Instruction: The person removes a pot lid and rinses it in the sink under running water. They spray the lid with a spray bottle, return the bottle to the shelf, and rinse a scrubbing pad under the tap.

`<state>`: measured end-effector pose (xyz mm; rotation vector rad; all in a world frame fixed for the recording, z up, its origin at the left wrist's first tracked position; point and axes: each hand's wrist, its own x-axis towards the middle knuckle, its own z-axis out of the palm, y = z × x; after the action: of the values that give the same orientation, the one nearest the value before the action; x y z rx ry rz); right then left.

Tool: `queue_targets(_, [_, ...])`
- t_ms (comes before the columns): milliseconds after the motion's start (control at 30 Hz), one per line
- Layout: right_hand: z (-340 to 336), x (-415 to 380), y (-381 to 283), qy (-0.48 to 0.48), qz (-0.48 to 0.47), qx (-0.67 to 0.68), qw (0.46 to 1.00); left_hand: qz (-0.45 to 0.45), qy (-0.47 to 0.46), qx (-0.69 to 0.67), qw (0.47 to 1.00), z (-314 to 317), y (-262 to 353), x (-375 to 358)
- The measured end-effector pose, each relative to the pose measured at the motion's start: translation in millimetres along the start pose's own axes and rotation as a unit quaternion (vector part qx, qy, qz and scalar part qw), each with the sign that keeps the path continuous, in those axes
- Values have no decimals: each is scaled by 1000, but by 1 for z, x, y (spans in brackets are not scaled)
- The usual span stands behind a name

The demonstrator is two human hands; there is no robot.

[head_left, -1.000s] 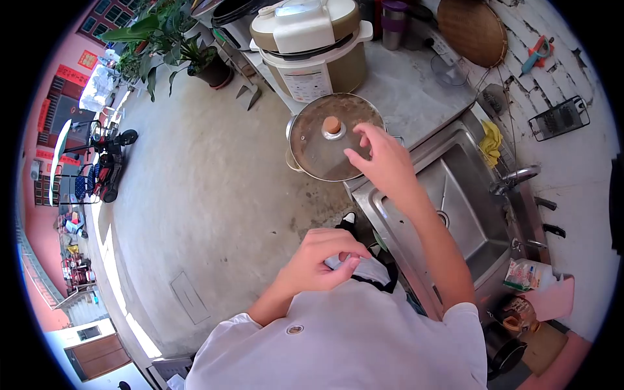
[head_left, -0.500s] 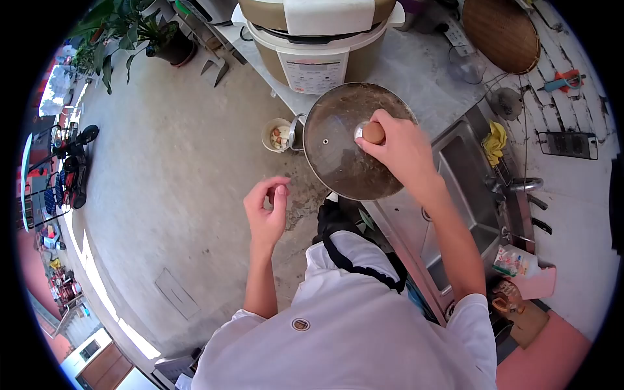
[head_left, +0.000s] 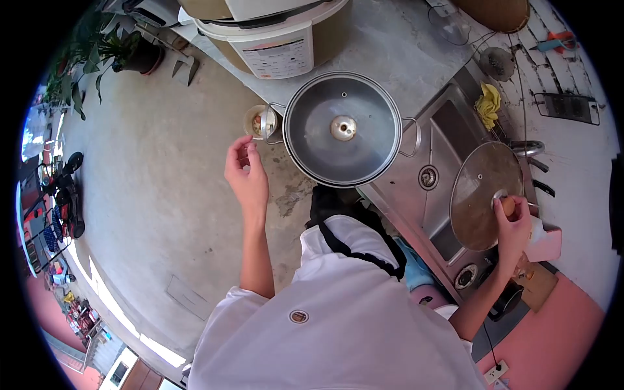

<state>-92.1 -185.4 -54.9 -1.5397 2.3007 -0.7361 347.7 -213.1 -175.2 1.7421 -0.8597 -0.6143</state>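
Observation:
My right hand [head_left: 513,224] grips the brown knob of a round glass lid [head_left: 478,201], which is tilted over the right side of the sink. A wide steel pot [head_left: 302,170] with two loop handles is at the counter corner in front of me. Within its rim show a shiny round metal disc [head_left: 343,128] and a small ringed hole above it. My left hand [head_left: 247,169] hovers left of the pot, fingers loosely curled, thumb apart, holding nothing. Close beyond its fingertips is a small bucket [head_left: 249,119] with scraps inside, partly hidden by the pot's left handle.
A large beige cooker [head_left: 276,49] stands on the grey counter [head_left: 383,52]. Right of the pot is a steel sink [head_left: 406,185] with a faucet [head_left: 526,148] and a yellow cloth [head_left: 487,106]. A potted plant [head_left: 140,55] and a dustpan [head_left: 185,68] are at upper left.
My right hand has carried the glass lid from over the pot to the right, across the sink, uncovering the pot's rim. My left hand has shifted slightly up and left in view.

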Motion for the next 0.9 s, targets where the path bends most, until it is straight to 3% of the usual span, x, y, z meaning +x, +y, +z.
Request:
queue_targets(167, [10,-33,112,-40,101,-95,989,115,56,-18,992,12,27,-17])
queue_targets(300, [45,-40,194,-66,126,-154,978,183,27,-22,983,28,42,-69])
queue_targets(433, [101,-13,248,-81,120,-168,975,264,-170,-34,949,58,55,-144])
queue_targets(567, [161,29,292,-107,121,-146,976,209,-404,34,890,105,35,-219])
queue_targets(633, [195,43,306,-140,115,-88,980,25,-471,85,877,138,3,-245])
queue_targets(733, [260,66,326,-136,93,-48,985,181,-524,220,802,204,-38,-253])
queue_targets(800, [295,79,334,-151,89,-40,984,359,-500,305,727,238,-76,-243])
queue_targets(900, [316,95,329,-188,67,-27,979,401,-431,433,682,273,-109,-224])
